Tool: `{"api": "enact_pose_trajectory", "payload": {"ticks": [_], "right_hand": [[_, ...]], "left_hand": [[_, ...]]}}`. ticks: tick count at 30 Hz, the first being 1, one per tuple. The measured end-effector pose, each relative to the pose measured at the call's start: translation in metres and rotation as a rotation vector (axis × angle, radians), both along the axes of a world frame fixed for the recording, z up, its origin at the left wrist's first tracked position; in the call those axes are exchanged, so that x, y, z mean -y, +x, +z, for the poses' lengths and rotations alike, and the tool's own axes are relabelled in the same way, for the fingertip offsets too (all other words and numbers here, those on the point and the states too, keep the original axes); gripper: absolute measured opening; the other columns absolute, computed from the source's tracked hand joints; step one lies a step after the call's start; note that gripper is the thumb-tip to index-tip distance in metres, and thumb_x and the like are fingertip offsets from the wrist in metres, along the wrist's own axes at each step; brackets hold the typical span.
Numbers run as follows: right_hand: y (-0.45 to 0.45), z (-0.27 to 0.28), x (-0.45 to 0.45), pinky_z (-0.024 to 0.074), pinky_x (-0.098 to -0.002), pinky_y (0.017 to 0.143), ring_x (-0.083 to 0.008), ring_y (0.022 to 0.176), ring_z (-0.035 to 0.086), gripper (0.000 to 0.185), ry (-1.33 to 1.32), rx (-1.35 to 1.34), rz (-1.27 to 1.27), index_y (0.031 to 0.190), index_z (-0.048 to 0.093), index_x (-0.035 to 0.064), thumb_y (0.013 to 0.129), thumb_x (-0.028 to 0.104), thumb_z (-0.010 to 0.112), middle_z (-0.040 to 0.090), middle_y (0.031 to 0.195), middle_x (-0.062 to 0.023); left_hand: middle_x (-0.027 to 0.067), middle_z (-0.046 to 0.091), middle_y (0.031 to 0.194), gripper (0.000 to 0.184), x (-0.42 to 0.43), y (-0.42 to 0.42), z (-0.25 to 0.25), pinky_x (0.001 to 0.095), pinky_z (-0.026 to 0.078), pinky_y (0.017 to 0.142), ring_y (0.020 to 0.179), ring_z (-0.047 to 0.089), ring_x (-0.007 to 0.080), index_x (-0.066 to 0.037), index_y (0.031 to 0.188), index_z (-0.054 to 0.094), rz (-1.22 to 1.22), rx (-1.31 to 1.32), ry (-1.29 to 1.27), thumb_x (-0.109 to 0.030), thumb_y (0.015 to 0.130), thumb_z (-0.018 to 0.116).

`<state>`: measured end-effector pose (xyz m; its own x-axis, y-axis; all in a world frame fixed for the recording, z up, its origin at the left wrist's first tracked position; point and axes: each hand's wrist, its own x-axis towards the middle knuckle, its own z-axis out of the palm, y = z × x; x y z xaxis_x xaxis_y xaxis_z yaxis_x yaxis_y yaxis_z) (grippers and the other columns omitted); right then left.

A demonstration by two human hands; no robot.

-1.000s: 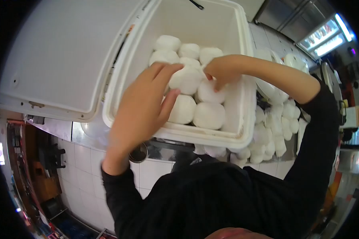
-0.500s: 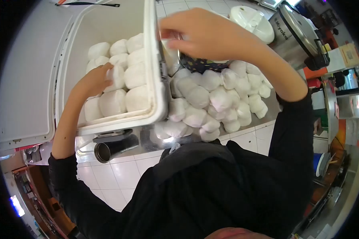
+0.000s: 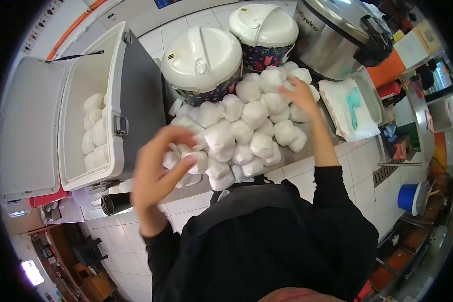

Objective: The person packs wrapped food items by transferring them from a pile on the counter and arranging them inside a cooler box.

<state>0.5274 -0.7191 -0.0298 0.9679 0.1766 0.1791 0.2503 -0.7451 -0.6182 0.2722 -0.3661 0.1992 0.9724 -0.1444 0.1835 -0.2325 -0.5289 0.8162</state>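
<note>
A heap of white, rounded bundles in thin wrapping (image 3: 254, 115) covers the metal counter in front of me. My left hand (image 3: 158, 163), smeared by motion, hovers at the heap's left edge with thumb and fingers apart and nothing between them. At the far right of the heap, my right hand (image 3: 302, 94) rests its spread fingertips on the bundles; none is lifted. To the left stands an open cool box (image 3: 117, 100) with a white rim and dark grey side. More white bundles (image 3: 98, 132) are stacked inside it, partly hidden by its near wall.
Two white-lidded, flower-patterned rice cookers (image 3: 204, 58) stand behind the heap. A large steel Miyako cooker (image 3: 327, 43) is at the back right. Beside it, a turquoise rice paddle (image 3: 354, 105) lies on a white cloth (image 3: 337, 108). A dark cup (image 3: 116, 203) lies below the cool box.
My left hand has left the cool box and come over the heap. My right hand has moved from beside the box to the heap's right side. The view has swung right.
</note>
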Motion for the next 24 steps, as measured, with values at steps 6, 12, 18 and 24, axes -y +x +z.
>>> {"api": "enact_pose_trajectory", "payload": {"ticks": [6, 12, 18, 24], "right_hand": [[0.000, 0.020, -0.072, 0.0490, -0.0462, 0.083, -0.0425, 0.099, 0.057, 0.085, -0.123, -0.048, -0.130, 0.129, 0.042, 0.0121, 0.059, 0.041, 0.080, 0.045, 0.117, -0.0250], [-0.030, 0.031, -0.051, 0.0473, -0.0410, 0.087, -0.0368, 0.108, 0.054, 0.082, 0.330, 0.124, 0.208, 0.128, 0.043, 0.0118, 0.058, 0.029, 0.083, 0.045, 0.126, -0.0194], [-0.046, 0.048, 0.029, 0.0357, -0.0430, 0.103, -0.0397, 0.120, 0.044, 0.089, 0.349, -0.049, 0.380, 0.134, 0.039, 0.0035, 0.064, 0.040, 0.082, 0.043, 0.130, -0.0247], [0.011, -0.055, 0.051, 0.0332, -0.0531, 0.101, -0.0556, 0.122, 0.036, 0.076, -0.268, -0.177, -0.399, 0.131, 0.046, 0.0069, 0.072, 0.049, 0.067, 0.050, 0.124, -0.0315]], "left_hand": [[0.0132, 0.050, 0.127, 0.052, 0.113, 0.110, -0.132, 0.0314, 0.044, 0.089, 0.112, 0.053, 0.0192, -0.005, 0.133, 0.038, -0.063, -0.416, -0.650, -0.025, 0.090, 0.059], [0.0186, 0.044, 0.134, 0.070, 0.175, 0.148, -0.171, 0.0386, 0.042, 0.096, 0.119, 0.048, 0.0259, -0.001, 0.135, 0.034, 0.443, -0.322, -0.730, -0.031, 0.082, 0.070], [0.0125, 0.058, 0.117, 0.053, 0.183, 0.126, -0.184, 0.0395, 0.050, 0.087, 0.105, 0.059, 0.0245, -0.002, 0.125, 0.047, 0.241, -0.461, -1.154, -0.025, 0.082, 0.069], [0.0109, 0.059, 0.117, 0.050, 0.173, 0.107, -0.176, 0.0386, 0.051, 0.088, 0.104, 0.060, 0.0237, -0.002, 0.124, 0.048, 0.242, -0.400, -1.292, -0.020, 0.082, 0.069]]}}
